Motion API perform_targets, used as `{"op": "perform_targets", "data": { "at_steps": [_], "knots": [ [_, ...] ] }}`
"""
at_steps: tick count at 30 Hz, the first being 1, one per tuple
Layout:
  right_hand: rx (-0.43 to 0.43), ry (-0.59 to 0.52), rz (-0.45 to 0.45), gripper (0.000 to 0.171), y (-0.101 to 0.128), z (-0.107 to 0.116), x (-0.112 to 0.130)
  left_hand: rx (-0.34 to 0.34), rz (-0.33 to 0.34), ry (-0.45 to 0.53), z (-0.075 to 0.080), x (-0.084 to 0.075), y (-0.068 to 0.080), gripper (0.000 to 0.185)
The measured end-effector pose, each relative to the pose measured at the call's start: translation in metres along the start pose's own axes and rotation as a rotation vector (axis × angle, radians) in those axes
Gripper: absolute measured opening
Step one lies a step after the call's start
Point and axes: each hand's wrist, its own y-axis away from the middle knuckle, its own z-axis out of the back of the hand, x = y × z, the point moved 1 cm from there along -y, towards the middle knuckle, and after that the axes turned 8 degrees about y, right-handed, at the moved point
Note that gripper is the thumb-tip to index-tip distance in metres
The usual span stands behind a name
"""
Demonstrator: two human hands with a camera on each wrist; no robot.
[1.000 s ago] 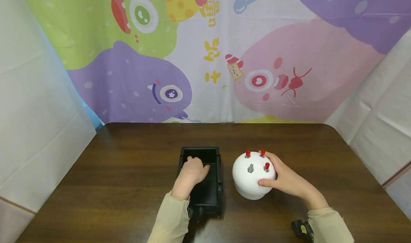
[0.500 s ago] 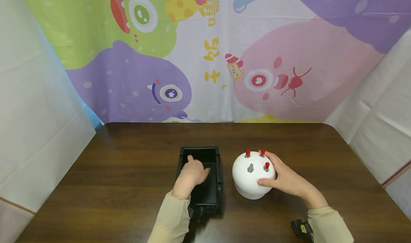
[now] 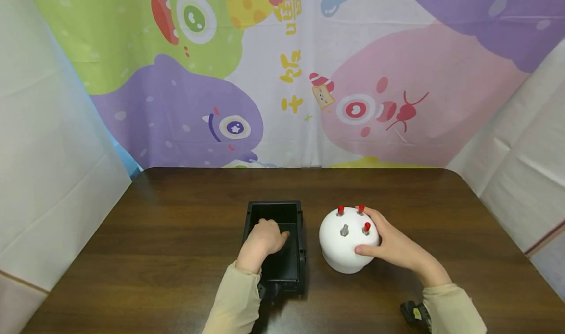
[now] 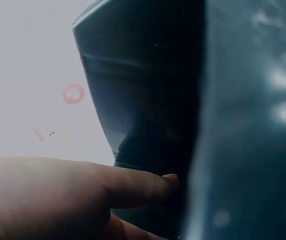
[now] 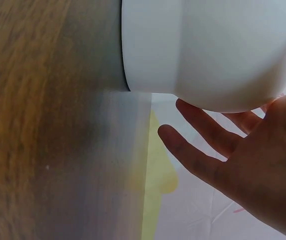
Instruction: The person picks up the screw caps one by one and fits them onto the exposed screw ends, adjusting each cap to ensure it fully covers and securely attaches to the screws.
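Here we keep our left hand (image 3: 262, 238) inside the black box (image 3: 273, 211), whose long axis runs from six to twelve o'clock on the tabletop (image 3: 176, 236); the fingers curl loosely and hold nothing. At three o'clock from it, apart from the box, stands the white dome (image 3: 346, 243), which our right hand (image 3: 393, 248) cups from the three o'clock side with straight fingers.

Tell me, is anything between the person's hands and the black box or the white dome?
Nothing visible. The left hand already reaches into the black box, and the right hand rests directly against the white dome.
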Motion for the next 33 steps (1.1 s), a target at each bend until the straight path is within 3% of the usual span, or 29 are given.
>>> {"op": "perform_targets", "data": {
  "at_steps": [10,16,23,33],
  "knots": [
    [0.001,-0.005,0.006,0.082,-0.0005,-0.0005,-0.0015,-0.021,-0.124,-0.023,0.0015,0.0019,-0.0012,0.026],
    [0.003,-0.005,0.005,0.083,-0.0003,-0.0004,-0.0013,-0.006,-0.119,-0.003,0.0024,0.0020,-0.0001,0.008],
    [0.001,-0.008,0.007,0.083,0.0003,0.0003,-0.0004,0.018,-0.100,0.003,0.0024,0.0001,0.0016,0.012],
    [-0.004,-0.001,0.005,0.084,0.0000,-0.0003,-0.0004,0.104,-0.111,-0.138,-0.0016,0.0012,-0.0003,0.014]
  ]
}}
